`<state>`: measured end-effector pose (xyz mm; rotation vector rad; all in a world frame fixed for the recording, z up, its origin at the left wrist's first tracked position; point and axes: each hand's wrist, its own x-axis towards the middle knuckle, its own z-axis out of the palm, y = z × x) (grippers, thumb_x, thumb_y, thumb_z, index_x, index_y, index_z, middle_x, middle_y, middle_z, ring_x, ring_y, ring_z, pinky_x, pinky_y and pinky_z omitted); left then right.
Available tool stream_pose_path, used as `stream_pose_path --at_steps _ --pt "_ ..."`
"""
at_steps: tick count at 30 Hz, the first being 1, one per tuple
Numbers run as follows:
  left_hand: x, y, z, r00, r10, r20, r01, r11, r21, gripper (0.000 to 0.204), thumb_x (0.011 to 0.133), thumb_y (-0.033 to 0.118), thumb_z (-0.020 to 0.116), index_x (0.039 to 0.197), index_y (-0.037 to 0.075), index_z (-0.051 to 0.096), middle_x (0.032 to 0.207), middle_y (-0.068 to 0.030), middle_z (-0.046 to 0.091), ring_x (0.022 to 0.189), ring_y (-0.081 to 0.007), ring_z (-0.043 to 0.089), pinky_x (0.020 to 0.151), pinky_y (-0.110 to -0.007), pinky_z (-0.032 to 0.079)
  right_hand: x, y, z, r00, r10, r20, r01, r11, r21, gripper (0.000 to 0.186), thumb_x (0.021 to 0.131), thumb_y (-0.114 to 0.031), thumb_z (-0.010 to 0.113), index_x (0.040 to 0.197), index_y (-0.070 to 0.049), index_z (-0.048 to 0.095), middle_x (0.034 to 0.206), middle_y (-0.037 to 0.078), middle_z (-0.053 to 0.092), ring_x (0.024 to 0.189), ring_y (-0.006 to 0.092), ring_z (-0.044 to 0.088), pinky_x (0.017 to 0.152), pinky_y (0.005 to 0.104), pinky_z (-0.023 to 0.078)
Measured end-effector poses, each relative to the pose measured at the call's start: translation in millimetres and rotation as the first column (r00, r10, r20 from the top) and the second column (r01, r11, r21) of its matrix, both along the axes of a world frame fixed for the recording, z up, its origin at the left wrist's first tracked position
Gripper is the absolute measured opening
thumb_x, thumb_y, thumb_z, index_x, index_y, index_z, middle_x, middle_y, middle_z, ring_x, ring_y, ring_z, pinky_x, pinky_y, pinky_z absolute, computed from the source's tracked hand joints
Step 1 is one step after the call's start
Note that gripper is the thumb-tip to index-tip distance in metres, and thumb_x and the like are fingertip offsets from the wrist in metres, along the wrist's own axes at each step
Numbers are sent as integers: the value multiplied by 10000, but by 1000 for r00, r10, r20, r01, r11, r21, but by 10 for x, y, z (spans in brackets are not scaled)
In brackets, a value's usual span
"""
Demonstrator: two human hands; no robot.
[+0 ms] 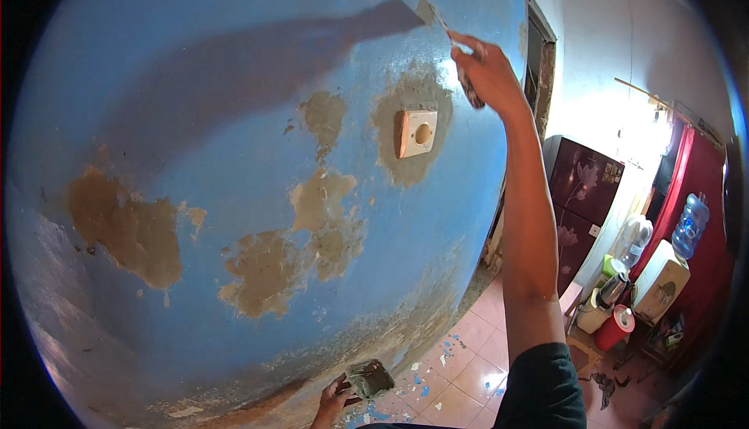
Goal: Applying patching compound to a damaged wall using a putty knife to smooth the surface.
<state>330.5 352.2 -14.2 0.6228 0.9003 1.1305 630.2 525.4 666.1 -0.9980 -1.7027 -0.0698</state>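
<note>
My right hand [484, 70] is wrapped round a putty knife [435, 14], raised high on the blue wall [234, 156] beside a small patch of grey filler at the blade. Its shadow stretches leftward across the paint. Below it is a white wall socket [417, 134] ringed by grey filler. Several rough grey-brown patches [257, 273] mark the lower and left parts of the wall. At the bottom, my left hand [337, 394] grips a small square container [369, 378] with dark grey material in it.
A doorway [540, 39] is beyond the wall's right edge. At right stand a dark red fridge [585, 183], a dispenser [655, 288] with a blue water bottle [690, 226], kitchen items and a red curtain [706, 171]. Paint flakes lie on the pink tiled floor [476, 335].
</note>
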Motion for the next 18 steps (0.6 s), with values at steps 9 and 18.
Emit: stream_pose_path --at_steps 9,18 --pt "-18 -90 -56 993 50 -108 -54 998 -37 710 961 68 668 1574 -26 322 1326 -208 586 1133 -307 672 935 -447 639 -200 10 -184 993 27 119 -26 1000 -9 447 951 -280 636 1356 -97 684 746 100 680 736 180 656 780 355 526" --pt "93 -203 434 996 18 -88 -19 1000 -14 700 971 75 665 1574 -27 325 1296 -200 610 1126 -308 674 923 -447 641 105 299 412 998 13 -55 -9 998 67 469 942 -257 640 1370 -70 669 744 56 677 702 147 641 751 316 521"
